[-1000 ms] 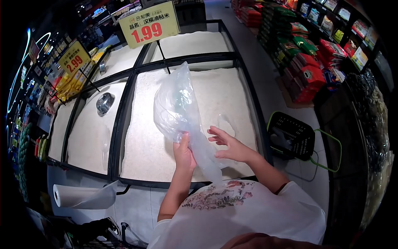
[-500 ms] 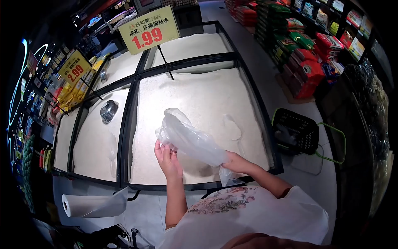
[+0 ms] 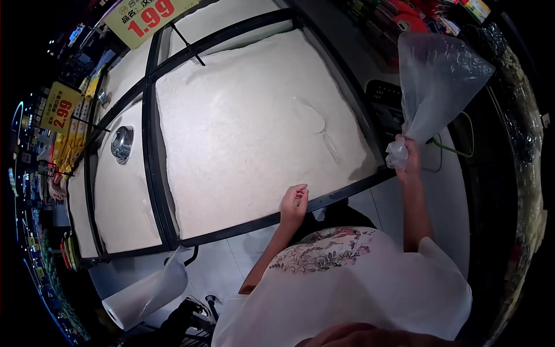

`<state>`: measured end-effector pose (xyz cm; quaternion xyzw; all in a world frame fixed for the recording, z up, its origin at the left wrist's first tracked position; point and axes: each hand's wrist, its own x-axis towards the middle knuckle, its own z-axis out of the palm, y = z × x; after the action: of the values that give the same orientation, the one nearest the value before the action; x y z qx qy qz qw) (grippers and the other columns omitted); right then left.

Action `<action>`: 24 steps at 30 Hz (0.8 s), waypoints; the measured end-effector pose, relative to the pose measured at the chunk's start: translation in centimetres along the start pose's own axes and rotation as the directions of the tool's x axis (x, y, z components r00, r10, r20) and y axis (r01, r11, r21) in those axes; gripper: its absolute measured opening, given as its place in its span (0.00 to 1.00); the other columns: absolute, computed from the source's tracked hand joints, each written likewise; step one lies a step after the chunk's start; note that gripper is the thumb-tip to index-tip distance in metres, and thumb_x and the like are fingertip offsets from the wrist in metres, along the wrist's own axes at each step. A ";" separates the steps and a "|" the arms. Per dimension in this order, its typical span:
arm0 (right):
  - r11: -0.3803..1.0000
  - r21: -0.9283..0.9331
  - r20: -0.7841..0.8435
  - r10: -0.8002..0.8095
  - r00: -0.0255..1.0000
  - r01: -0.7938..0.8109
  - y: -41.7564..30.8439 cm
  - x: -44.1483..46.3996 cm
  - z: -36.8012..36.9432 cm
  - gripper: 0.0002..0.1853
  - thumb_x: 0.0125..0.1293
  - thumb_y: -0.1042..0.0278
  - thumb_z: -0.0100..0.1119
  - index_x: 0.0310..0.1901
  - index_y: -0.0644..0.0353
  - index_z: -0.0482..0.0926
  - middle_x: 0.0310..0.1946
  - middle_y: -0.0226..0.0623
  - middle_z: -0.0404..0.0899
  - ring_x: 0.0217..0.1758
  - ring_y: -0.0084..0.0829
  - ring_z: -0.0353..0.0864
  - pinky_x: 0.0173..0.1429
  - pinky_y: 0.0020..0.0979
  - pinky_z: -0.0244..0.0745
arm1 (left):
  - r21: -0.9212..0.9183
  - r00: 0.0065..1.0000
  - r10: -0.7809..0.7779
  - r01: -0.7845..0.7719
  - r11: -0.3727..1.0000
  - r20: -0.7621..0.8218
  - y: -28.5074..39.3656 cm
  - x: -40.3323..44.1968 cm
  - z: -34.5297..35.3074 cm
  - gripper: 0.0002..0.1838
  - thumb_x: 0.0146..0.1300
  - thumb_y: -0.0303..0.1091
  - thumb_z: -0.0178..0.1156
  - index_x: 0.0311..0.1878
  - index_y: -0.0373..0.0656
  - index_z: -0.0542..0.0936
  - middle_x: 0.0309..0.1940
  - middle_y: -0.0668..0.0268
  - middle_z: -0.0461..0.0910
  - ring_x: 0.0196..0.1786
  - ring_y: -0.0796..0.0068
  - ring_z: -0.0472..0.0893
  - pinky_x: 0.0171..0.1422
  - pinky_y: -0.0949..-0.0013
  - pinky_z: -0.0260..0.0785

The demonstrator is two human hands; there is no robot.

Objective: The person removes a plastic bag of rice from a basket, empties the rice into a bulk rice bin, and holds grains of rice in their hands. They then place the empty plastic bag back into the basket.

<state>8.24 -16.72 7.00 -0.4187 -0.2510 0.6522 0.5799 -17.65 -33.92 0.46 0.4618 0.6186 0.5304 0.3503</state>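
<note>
At the right, my right hand (image 3: 411,159) is closed round the gathered part of a clear plastic bag (image 3: 442,81). The bag's wide part fans out above the fist, and a crumpled bit pokes out beside the fingers. My left hand (image 3: 294,203) has curled fingers with nothing visible in them. It is over the near edge of a black-framed bin (image 3: 257,218) of white rice (image 3: 237,139). A clear scoop-like thing (image 3: 329,144) lies on the rice toward the right; its outline is faint.
A metal bowl (image 3: 122,144) rests on rice in the neighbouring bin. Price signs (image 3: 147,20) stand over the bins. A roll of plastic bags (image 3: 144,292) is at the lower left. Behind the bag on the right is a black basket (image 3: 383,95) with a green handle (image 3: 467,139).
My right hand has carried the bag from over the rice out to the right, where it now spreads wide. My left hand has let go of it and moved toward the near edge. The view has shifted.
</note>
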 end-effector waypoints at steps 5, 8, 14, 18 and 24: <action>0.999 0.012 -0.136 -0.046 0.990 0.048 -2.5 -1.5 -6.3 0.19 0.56 0.71 0.45 0.50 0.64 0.66 0.37 0.36 0.71 0.39 0.27 0.72 0.43 0.28 0.69 | 0.346 0.958 0.264 -0.286 0.894 0.110 1.1 0.1 2.3 0.06 0.50 0.22 0.55 0.33 0.38 0.74 0.29 0.58 0.75 0.32 0.61 0.76 0.36 0.68 0.68; 0.999 0.049 -0.312 0.003 0.950 0.013 -3.7 -2.3 -9.6 0.16 0.56 0.69 0.46 0.46 0.63 0.69 0.37 0.36 0.71 0.39 0.28 0.72 0.42 0.29 0.69 | 0.520 0.937 0.298 -0.350 0.779 0.184 1.4 0.3 3.2 0.05 0.50 0.26 0.55 0.32 0.40 0.75 0.28 0.59 0.75 0.32 0.59 0.75 0.35 0.64 0.66; 0.994 -0.109 -0.479 -0.047 0.877 -0.006 -9.0 -4.3 -17.7 0.14 0.60 0.65 0.45 0.46 0.61 0.71 0.39 0.34 0.71 0.41 0.30 0.71 0.44 0.31 0.68 | 0.781 0.975 0.222 -0.139 0.609 0.000 1.4 0.3 5.7 0.05 0.53 0.34 0.54 0.28 0.45 0.76 0.25 0.64 0.75 0.29 0.63 0.74 0.35 0.64 0.62; 0.993 0.080 -0.484 -0.033 0.874 0.082 -11.4 -5.0 -26.5 0.16 0.62 0.64 0.42 0.50 0.60 0.69 0.40 0.33 0.71 0.41 0.28 0.70 0.44 0.29 0.67 | 0.853 0.974 0.213 -0.050 0.520 -0.073 1.1 0.3 6.6 0.08 0.55 0.36 0.51 0.26 0.44 0.76 0.23 0.64 0.75 0.28 0.63 0.74 0.34 0.64 0.61; 0.992 0.101 -0.446 -0.021 0.895 0.073 -13.5 -5.8 -33.9 0.17 0.64 0.65 0.38 0.54 0.58 0.66 0.39 0.32 0.71 0.38 0.27 0.70 0.42 0.27 0.66 | 0.863 0.949 0.232 0.073 0.499 -0.215 1.3 0.2 7.8 0.10 0.55 0.35 0.50 0.24 0.44 0.77 0.21 0.64 0.76 0.26 0.64 0.74 0.32 0.64 0.61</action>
<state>43.84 -25.02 1.71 -0.5163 -0.0842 0.5387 0.6604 -10.28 -31.08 0.21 0.5156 0.8236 0.2308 -0.0509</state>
